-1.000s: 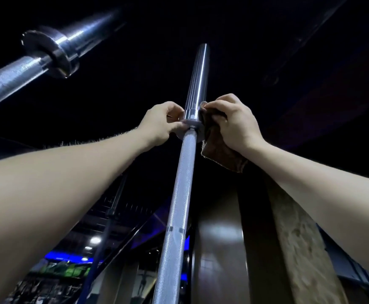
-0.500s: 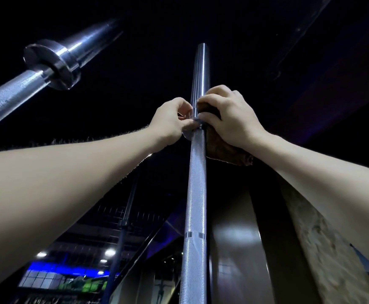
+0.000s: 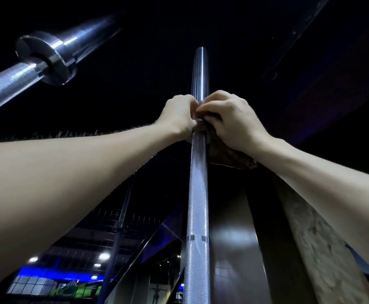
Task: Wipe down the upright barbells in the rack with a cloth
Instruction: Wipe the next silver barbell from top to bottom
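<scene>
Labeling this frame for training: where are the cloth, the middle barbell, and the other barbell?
cloth (image 3: 232, 155): head view, brown fold hanging below right wrist.
middle barbell (image 3: 198, 194): head view, knurled shaft.
other barbell (image 3: 47, 60): head view, collar, upper left.

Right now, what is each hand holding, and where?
Both the left hand and right hand grip the brown cloth wrapped round the upright barbell at its collar.

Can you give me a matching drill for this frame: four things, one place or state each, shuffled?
Things:
1. left hand
2. cloth
3. centre barbell
4. second barbell

Places or states:
A. slants across the upper left, collar showing
B. hangs below the right hand
C. curled against the bar's left side
D. upright between both hands

Pairs: 1-C, 2-B, 3-D, 4-A
</scene>
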Demonstrator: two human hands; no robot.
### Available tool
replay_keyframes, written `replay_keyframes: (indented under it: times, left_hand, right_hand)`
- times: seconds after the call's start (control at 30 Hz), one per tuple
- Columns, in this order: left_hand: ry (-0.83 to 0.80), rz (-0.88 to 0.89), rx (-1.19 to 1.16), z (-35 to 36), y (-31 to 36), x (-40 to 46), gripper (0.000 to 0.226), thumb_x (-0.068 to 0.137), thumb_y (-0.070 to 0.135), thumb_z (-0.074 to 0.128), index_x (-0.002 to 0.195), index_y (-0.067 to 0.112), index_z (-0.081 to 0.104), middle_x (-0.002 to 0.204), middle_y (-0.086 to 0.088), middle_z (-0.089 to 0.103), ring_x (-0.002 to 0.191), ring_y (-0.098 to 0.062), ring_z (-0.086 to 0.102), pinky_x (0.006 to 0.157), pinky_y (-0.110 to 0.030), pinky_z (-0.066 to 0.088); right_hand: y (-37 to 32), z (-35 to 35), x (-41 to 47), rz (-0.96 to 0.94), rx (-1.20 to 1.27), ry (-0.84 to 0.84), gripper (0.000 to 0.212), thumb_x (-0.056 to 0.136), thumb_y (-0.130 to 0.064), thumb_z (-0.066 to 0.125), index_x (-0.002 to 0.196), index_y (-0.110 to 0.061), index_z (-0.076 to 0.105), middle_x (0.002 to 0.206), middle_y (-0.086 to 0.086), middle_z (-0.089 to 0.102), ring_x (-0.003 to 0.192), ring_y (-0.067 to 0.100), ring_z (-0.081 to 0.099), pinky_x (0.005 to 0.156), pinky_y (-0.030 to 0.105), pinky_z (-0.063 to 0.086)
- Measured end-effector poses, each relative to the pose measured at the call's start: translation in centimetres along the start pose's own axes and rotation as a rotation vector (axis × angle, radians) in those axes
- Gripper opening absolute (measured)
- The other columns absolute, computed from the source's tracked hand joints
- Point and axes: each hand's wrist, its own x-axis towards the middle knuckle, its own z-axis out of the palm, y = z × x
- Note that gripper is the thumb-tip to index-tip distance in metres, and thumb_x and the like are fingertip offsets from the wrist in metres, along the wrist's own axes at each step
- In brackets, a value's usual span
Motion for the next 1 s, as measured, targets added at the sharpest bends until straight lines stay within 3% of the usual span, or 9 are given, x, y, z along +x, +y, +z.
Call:
replay_keyframes:
  times: [0.1,0.17,0.3,0.43,0.53,0.63,0.77,0.87,1.0]
  left_hand:
    - [-0.014,-0.018,-0.024,0.0,-0.1,0.1,0.036,0.075,0.010,0.074,0.110,0.008,0.063,0.109,-0.006,0.064,0.100,-0.021,0.061,0.085,-0.033,0.051]
    - [-0.024,-0.009,-0.049,-0.1,0.0,0.0,0.041,0.071,0.015,0.081,0.108,0.008,0.063,0.105,-0.001,0.063,0.093,-0.016,0.059,0.079,-0.026,0.049]
    - [-0.033,0.000,-0.050,0.3,0.3,-0.2,0.044,0.071,0.019,0.083,0.108,0.008,0.062,0.102,0.000,0.059,0.086,-0.012,0.053,0.068,-0.019,0.041]
    - [-0.024,-0.010,-0.021,0.5,0.2,-0.2,0.038,0.072,0.013,0.080,0.106,0.009,0.063,0.102,-0.002,0.063,0.088,-0.015,0.057,0.073,-0.024,0.045]
    - [-0.013,-0.027,-0.051,0.4,0.3,-0.1,0.027,0.073,0.002,0.068,0.099,0.006,0.066,0.094,-0.011,0.068,0.086,-0.024,0.065,0.075,-0.036,0.056]
    - [-0.048,-0.034,-0.130,0.3,-0.1,0.0,0.033,0.071,0.005,0.078,0.102,0.006,0.066,0.089,0.000,0.064,0.070,-0.008,0.057,0.061,-0.022,0.050]
    - [-0.036,-0.047,-0.205,0.6,-0.3,-0.2,0.039,0.072,0.010,0.081,0.107,0.007,0.064,0.096,0.001,0.058,0.083,-0.009,0.054,0.059,-0.013,0.045]
    - [-0.024,-0.048,-0.237,0.8,-0.7,-0.4,0.034,0.073,0.009,0.080,0.104,0.008,0.065,0.089,0.003,0.058,0.084,-0.012,0.055,0.051,-0.010,0.045]
    - [-0.051,-0.018,-0.226,0.9,-1.1,-0.1,0.022,0.073,0.009,0.079,0.091,0.011,0.066,0.071,0.010,0.055,0.074,-0.011,0.055,0.062,-0.019,0.046]
  right_hand:
    - [-0.2,0.5,0.0,-0.014,-0.060,-0.030,0.021,0.093,-0.017,0.057,0.106,-0.017,0.073,0.117,0.001,0.062,0.102,0.027,0.054,0.088,0.040,0.044]
    - [0.8,0.8,-1.0,0.062,0.067,0.066,0.020,0.090,-0.014,0.058,0.105,-0.016,0.073,0.114,0.001,0.063,0.103,0.024,0.058,0.091,0.039,0.046]
    - [3.0,1.1,-3.6,0.256,0.143,0.088,0.020,0.087,-0.004,0.063,0.104,-0.009,0.073,0.105,0.002,0.064,0.099,0.020,0.062,0.088,0.017,0.043]
    - [1.2,1.3,-2.1,0.155,0.179,0.138,0.021,0.088,-0.012,0.062,0.107,-0.011,0.072,0.111,0.003,0.064,0.103,0.023,0.059,0.093,0.034,0.046]
    - [0.4,1.5,-0.2,0.060,0.107,0.041,0.023,0.091,-0.021,0.061,0.110,-0.015,0.071,0.118,0.001,0.063,0.106,0.022,0.053,0.094,0.029,0.039]
    - [1.5,2.1,-1.6,0.116,0.274,0.170,0.021,0.088,-0.013,0.065,0.107,-0.009,0.072,0.113,0.002,0.065,0.105,0.012,0.058,0.094,0.016,0.042]
    - [2.9,2.5,-3.8,0.316,0.360,0.176,0.027,0.086,-0.003,0.066,0.112,-0.005,0.069,0.112,0.001,0.065,0.105,0.012,0.060,0.088,-0.002,0.035]
    - [2.1,2.1,-2.6,0.247,0.339,0.160,0.024,0.086,-0.003,0.065,0.110,-0.006,0.071,0.113,0.002,0.067,0.104,0.013,0.061,0.090,0.004,0.039]
    - [1.5,1.6,-0.9,0.171,0.307,0.083,0.024,0.089,-0.009,0.062,0.110,-0.012,0.072,0.115,-0.002,0.066,0.106,0.010,0.059,0.094,0.016,0.042]
